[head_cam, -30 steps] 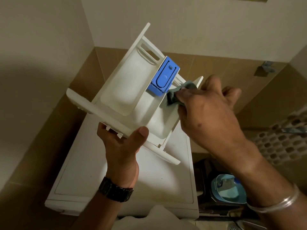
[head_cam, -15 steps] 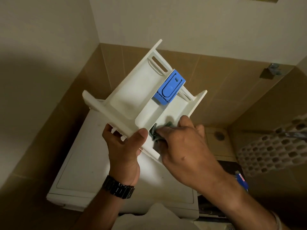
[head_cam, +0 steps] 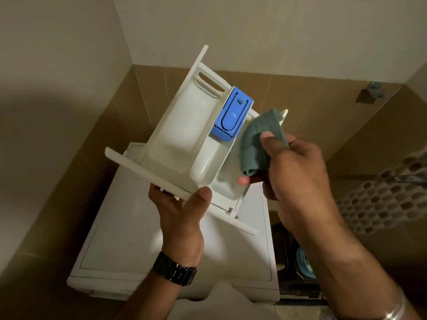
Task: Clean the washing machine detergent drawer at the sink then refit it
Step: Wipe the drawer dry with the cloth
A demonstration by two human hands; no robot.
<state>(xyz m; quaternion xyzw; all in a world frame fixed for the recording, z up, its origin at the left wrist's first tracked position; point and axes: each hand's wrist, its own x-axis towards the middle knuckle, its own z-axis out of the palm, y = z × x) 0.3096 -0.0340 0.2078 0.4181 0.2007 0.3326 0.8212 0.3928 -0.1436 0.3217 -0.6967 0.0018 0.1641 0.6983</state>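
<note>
The white detergent drawer (head_cam: 182, 144) sits in the middle of the frame, held in the air above the white washing machine (head_cam: 129, 241) and tilted so its open compartments face the camera, front panel toward the lower left and back end toward the upper centre. The left hand (head_cam: 182, 218) grips it from below at the front panel, thumb curled over the panel's edge and fingers hidden underneath. A blue siphon cap (head_cam: 232, 114) is seated in the middle compartment, near the back of the drawer.

The right hand (head_cam: 293, 172), right of centre, is curled round a folded green cloth (head_cam: 258, 139), thumb pressing it on top and one fingertip showing beneath it. The cloth lies against the drawer's right-hand side wall, just beside the blue cap; whether it reaches inside the right compartment or only rests on the rim is hard to say from this angle.

A black watch (head_cam: 175, 272) circles the left wrist at lower centre, and a silver bangle (head_cam: 396, 309) shows on the right wrist in the lower right corner. Brown tiles (head_cam: 312, 107) line the corner walls behind, and a perforated white basket (head_cam: 379, 199) stands at the right edge.
</note>
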